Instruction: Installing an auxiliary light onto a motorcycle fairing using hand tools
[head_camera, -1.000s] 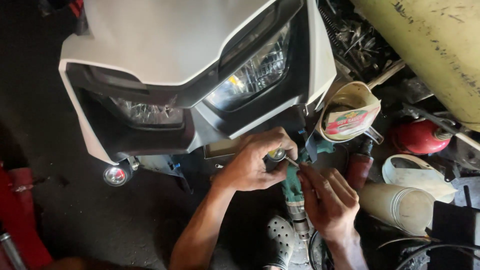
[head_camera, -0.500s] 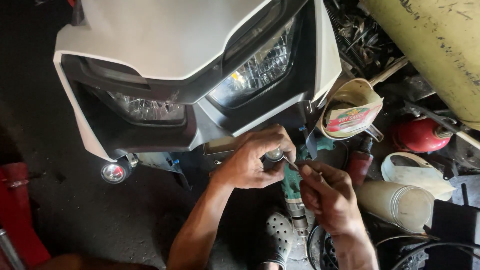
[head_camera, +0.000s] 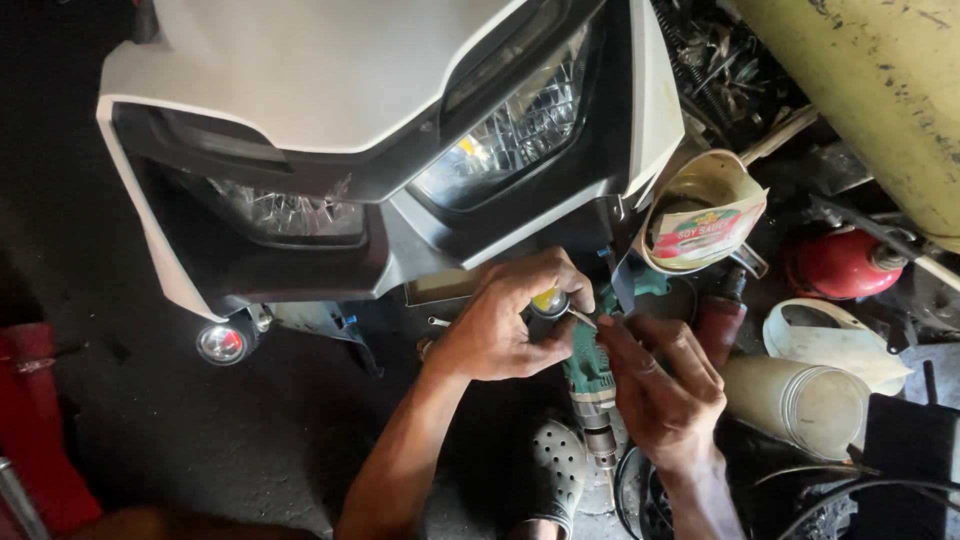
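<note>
- A small round lamp is gripped in the closed left hand, just below the scooter's headlight.
- Its thin metal stem is pinched by the right hand.
- The lamp is judged light, hard and breakable; it is best held by the housing.
- A green drill lies beneath both hands.
</note>
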